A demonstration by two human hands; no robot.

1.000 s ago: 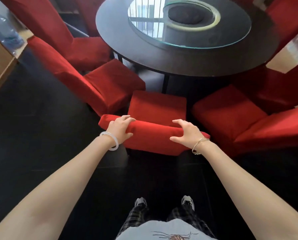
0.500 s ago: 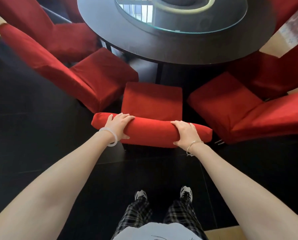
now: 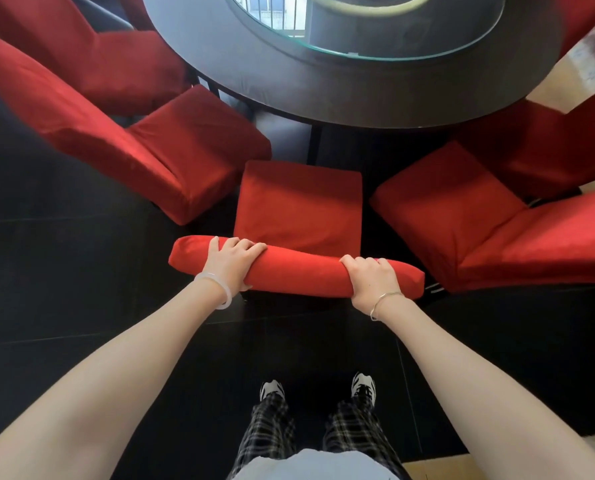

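Observation:
A red-covered chair stands straight ahead of me, its seat facing the round dark table. I look down on the top edge of its backrest. My left hand grips that edge near its left end, fingers curled over the top. My right hand grips it near the right end the same way. Both arms reach forward from the bottom of the view.
More red-covered chairs crowd in close: one at the left, one at the right, others further round the table. A glass turntable lies on the tabletop. The floor is dark tile; my feet stand behind the chair.
Both hands have closed their fingers down over the backrest top, from loosely curled to gripping. The chair's seat now lies nearer the table edge. The view has tilted down.

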